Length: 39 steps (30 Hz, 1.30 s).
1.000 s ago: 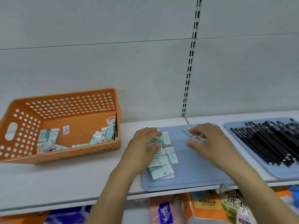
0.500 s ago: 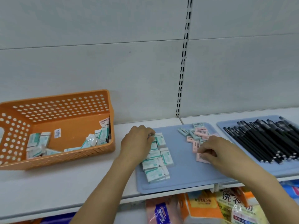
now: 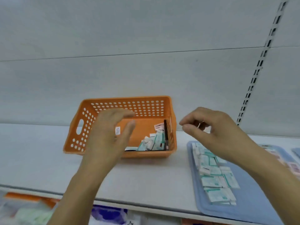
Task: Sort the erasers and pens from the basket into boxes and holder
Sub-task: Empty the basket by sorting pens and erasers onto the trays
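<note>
While left hand (image 3: 110, 135) hovers released over basket (image 3: 162, 154), erasers (image 3: 151, 142) below; right hand (image 3: 215, 132) loosely curled, empty, beside basket.

Two empty hands, left (image 3: 108, 135) and right (image 3: 215, 129), above orange basket (image 3: 81, 127) and blue tray (image 3: 253, 202) of erasers (image 3: 215, 181).

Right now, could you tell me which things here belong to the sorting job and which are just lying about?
Belong:
orange basket
erasers in basket
black pen
blue tray
sorted erasers
left hand
right hand

Lying about:
packaged goods on the lower shelf
</note>
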Each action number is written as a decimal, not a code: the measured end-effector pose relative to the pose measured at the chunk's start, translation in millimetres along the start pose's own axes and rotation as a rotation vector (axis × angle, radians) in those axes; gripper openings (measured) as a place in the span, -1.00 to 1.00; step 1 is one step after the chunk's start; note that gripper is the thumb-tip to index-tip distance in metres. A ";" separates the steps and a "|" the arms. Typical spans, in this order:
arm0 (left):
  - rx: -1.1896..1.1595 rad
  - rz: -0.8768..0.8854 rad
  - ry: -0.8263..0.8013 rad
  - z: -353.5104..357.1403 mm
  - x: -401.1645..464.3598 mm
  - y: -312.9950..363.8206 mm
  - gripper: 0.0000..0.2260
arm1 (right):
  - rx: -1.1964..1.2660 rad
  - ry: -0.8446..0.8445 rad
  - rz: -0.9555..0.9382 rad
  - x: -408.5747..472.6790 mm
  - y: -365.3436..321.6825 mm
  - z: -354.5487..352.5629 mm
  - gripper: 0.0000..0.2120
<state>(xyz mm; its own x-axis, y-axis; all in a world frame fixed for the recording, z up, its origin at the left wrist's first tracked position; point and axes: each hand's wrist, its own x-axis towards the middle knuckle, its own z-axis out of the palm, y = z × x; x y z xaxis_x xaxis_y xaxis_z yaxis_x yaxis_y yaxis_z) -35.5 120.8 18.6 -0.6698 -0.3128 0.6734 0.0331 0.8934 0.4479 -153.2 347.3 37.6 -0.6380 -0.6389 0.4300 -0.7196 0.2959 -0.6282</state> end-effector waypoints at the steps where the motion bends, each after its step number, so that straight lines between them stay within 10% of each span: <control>1: 0.113 -0.055 0.067 -13.5 3.0 -23.9 -0.76 | 0.016 -0.050 -0.024 13.9 -10.6 9.8 -0.93; 5: 0.399 -0.451 0.023 -48.1 16.2 -101.8 -0.51 | 0.030 -0.364 -0.031 72.9 -41.2 64.7 -0.90; 8: 0.179 -0.581 -0.127 -44.0 14.9 -120.1 -0.58 | 0.015 -0.552 0.022 111.8 -53.4 115.2 -0.73; 13: -0.077 -0.563 -0.070 -33.7 -1.5 -123.3 -0.71 | -0.155 -0.614 0.118 156.8 -57.8 191.6 -0.42; 24: -0.149 -0.535 -0.055 -36.1 -7.7 -130.2 -0.69 | -0.209 -0.691 0.040 165.3 -59.3 239.7 -0.88; 39: -0.216 -0.540 -0.024 -29.4 -5.7 -138.5 -0.71 | -0.446 -0.762 -0.152 144.7 -68.0 229.7 -0.66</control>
<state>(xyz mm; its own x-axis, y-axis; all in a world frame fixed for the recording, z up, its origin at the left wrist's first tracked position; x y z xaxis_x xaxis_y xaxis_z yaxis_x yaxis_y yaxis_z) -14.5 -10.6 -30.0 -0.6505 -0.6960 0.3040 -0.1688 0.5227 0.8356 -133.6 71.6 -6.4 -0.2864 -0.9448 -0.1590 -0.9224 0.3168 -0.2207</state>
